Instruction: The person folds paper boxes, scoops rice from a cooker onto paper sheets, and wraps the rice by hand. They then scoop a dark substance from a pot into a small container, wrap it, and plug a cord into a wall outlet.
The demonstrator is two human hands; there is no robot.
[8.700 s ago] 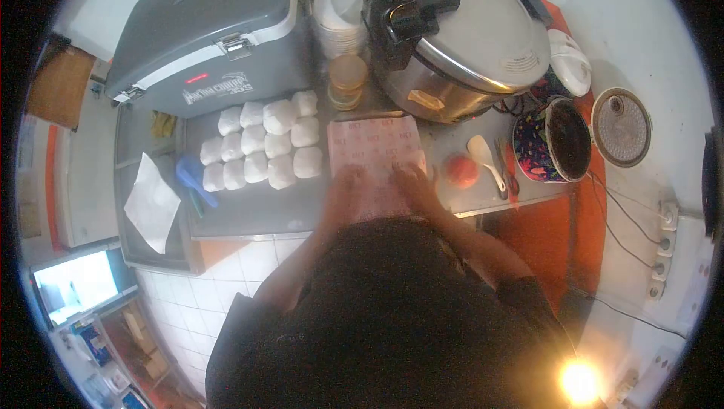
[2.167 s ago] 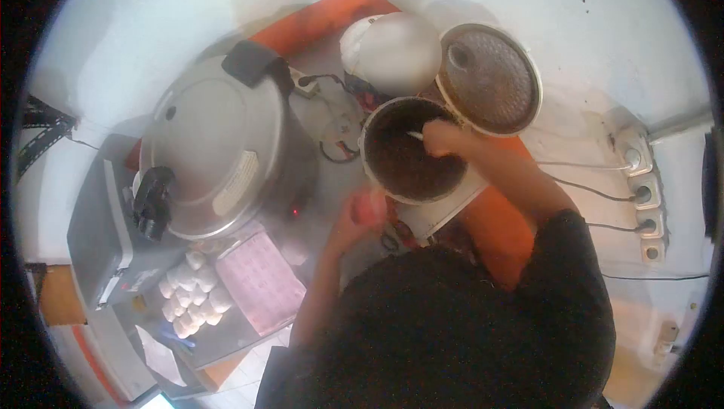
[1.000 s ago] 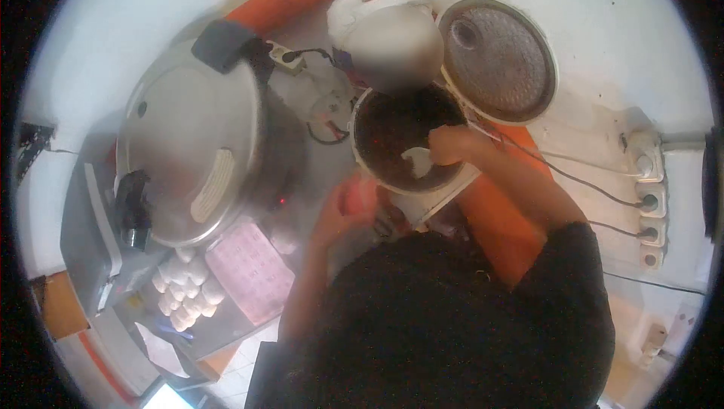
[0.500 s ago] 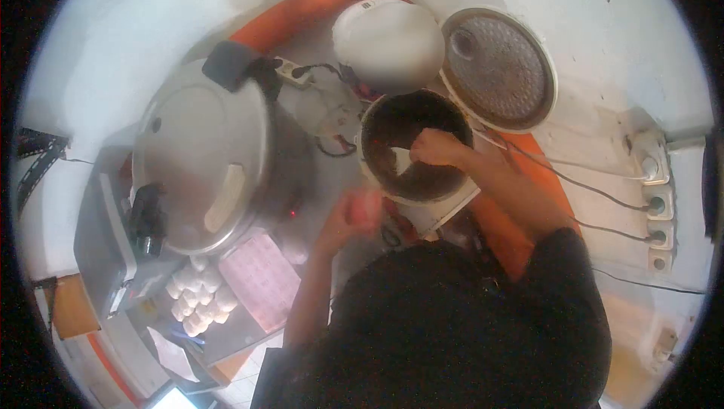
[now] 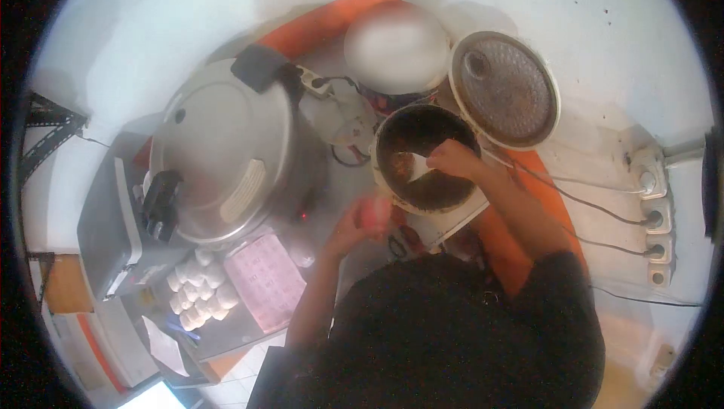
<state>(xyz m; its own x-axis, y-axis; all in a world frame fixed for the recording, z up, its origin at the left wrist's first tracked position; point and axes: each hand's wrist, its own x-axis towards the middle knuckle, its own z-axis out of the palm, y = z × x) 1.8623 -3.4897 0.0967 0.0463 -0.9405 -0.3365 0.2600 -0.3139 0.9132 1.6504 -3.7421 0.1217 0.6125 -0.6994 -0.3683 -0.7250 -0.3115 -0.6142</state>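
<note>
My right hand (image 5: 455, 159) is closed around a white paddle (image 5: 421, 168) inside the opened rice cooker (image 5: 391, 190). The paddle's flat end reaches down to a brownish-orange patch of food (image 5: 402, 162) against the dark inner wall. Just in front and to the left, my left hand (image 5: 345, 235) is wrapped round a small pinkish-red cup-like thing (image 5: 375, 214), blurred, held near the cooker's rim. The cooker's round lid (image 5: 507, 91) stands raised behind the pot. What lies at the pot's bottom is too dark to make out.
A large metal pressure cooker (image 5: 219, 145) fills the left side. Behind stands a white-topped round appliance (image 5: 396, 51). A pink sheet (image 5: 265, 282) and a pile of small whitish bundles (image 5: 202, 288) lie front left. Cables run to wall sockets (image 5: 654, 219) at right.
The view has shifted, so everything sits slightly lower and further right. Both hands keep their holds; the paddle stays in the pot, with more of the orange-brown food showing beside it.
</note>
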